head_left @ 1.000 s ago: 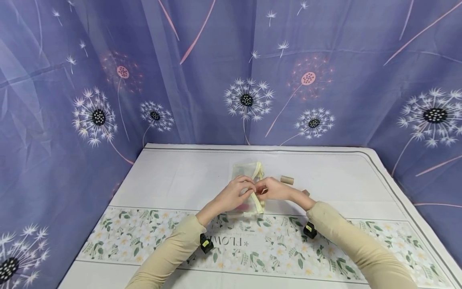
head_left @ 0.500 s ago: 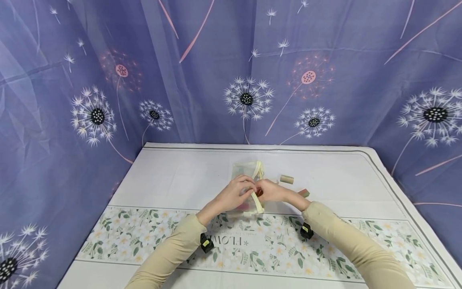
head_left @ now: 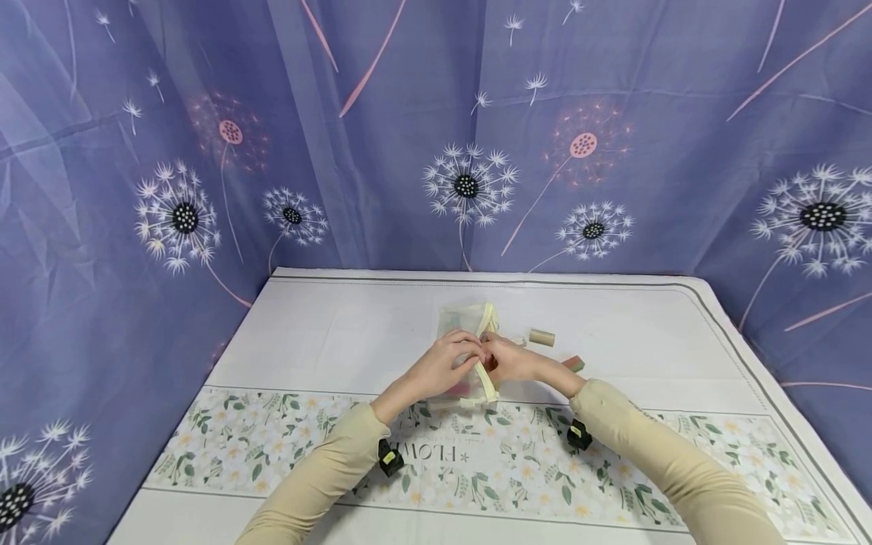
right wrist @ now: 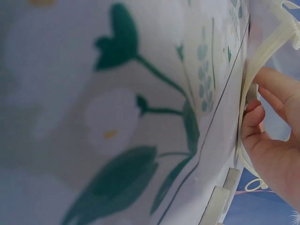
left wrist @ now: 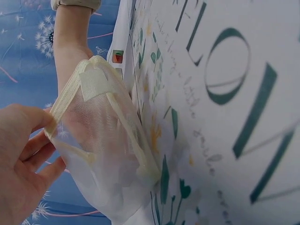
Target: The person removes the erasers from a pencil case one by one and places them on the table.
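Note:
A see-through mesh pouch (head_left: 463, 314) with pale yellow zip edging lies near the middle of the table. My left hand (head_left: 446, 367) pinches the edge of its mouth between thumb and fingers, drawing the mesh up in the left wrist view. My right hand (head_left: 512, 359) is at the pouch's mouth, and the left wrist view shows it behind the mesh (left wrist: 101, 122). Between its thumb and fingers sits a small pale block (right wrist: 252, 93), mostly hidden by them. Something pinkish (head_left: 458, 389) shows through the pouch's near part.
Right of the pouch lie a tan cylinder (head_left: 542, 337) and a red and green block (head_left: 574, 364), the latter beside my right forearm. A floral printed band (head_left: 272, 446) crosses the white tabletop (head_left: 354, 325). Purple dandelion curtains (head_left: 381, 189) stand behind and at both sides.
My right hand has shifted slightly left into the pouch's mouth, and its forearm has moved off the red and green block, which shows more. The left hand keeps its grip on the edge.

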A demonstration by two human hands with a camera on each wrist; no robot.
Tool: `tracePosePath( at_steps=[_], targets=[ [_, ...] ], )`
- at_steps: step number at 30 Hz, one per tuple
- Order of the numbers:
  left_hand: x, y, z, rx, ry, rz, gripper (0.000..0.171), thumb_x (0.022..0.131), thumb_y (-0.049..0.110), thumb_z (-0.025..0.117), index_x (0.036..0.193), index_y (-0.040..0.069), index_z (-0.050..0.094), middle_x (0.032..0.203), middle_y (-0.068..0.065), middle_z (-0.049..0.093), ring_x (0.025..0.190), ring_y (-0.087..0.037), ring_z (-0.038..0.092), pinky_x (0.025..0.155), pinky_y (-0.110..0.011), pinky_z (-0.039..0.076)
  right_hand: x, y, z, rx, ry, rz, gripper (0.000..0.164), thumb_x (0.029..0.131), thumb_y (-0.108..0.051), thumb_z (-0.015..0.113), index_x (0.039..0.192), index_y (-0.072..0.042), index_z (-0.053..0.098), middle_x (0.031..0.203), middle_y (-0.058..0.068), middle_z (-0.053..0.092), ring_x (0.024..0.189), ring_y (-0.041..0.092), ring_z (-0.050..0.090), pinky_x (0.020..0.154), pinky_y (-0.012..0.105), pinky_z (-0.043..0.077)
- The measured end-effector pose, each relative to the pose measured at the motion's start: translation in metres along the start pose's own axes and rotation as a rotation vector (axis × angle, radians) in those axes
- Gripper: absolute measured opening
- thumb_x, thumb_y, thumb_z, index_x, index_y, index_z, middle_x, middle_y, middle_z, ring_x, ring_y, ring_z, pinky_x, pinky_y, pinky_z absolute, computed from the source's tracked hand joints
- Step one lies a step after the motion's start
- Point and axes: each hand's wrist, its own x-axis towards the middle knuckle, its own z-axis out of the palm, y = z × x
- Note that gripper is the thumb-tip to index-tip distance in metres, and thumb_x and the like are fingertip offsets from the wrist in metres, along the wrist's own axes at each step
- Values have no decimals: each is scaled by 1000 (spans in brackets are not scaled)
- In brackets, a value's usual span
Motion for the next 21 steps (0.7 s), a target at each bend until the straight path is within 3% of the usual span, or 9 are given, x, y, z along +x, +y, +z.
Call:
tracePosePath(
  at_steps=[2, 9, 15, 21],
  targets=[
    [0, 0, 1, 5, -2, -1, 18, 98, 15, 57, 105, 7, 72, 121, -7, 62, 118, -21, 55, 99, -33, 51, 0, 0, 0, 2, 1, -13, 28, 83, -3, 72, 110, -6, 67, 103, 11, 51, 79, 14, 49, 64, 21, 47],
    [-1, 0, 1, -4, -9, -14, 17, 99, 17, 57, 104, 9, 72, 123, -5, 62, 121, -20, 54, 101, -35, 50, 1, 2, 1, -10, -2, -16, 17, 84, -5, 71, 100, -9, 68, 94, 7, 53, 74, 14, 51, 62, 19, 45],
    [-1, 1, 0, -15, -15, -26, 17, 99, 15, 56, 104, 10, 71, 123, -6, 62, 120, -20, 54, 102, -35, 49, 0, 1, -1, 4, 5, 29, 29, 81, -2, 72, 107, -7, 61, 91, 6, 56, 71, 10, 55, 61, 19, 48],
    [0, 2, -1, -17, -23, -32, 18, 99, 16, 55, 105, 9, 71, 124, -7, 62, 121, -21, 53, 103, -36, 49, 1, 1, -4, -42, 21, 68, 36, 73, 0, 76, 101, -9, 56, 84, 3, 61, 71, 6, 56, 60, 19, 49]
  ],
)
